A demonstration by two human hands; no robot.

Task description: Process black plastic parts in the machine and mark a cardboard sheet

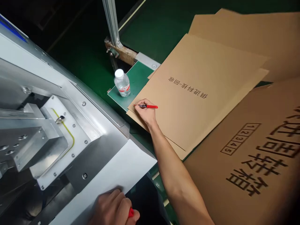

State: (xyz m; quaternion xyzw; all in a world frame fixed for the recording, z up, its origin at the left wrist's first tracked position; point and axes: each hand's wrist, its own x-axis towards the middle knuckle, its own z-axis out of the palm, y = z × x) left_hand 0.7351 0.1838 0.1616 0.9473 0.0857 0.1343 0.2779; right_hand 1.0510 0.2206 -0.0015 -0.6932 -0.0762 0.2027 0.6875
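Red-and-black pen (pixel 152 107) pinched tight in my right fingers (pixel 142 101), tip near brown cardboard sheet (pixel 187 115) corner; left fingers (pixel 116 201) curled around small red piece (pixel 131 213). Any stroke needs steady pinch.

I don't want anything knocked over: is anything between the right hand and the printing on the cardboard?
Nothing visible does: only bare cardboard lies between the right hand, holding a pen, and the printing. The bottle stands off to one side.

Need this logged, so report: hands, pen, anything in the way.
Right hand gripping red pen, tip near cardboard corner. Left hand closed on red object. Bottle beside cardboard, apart from pen; nothing blocking it.
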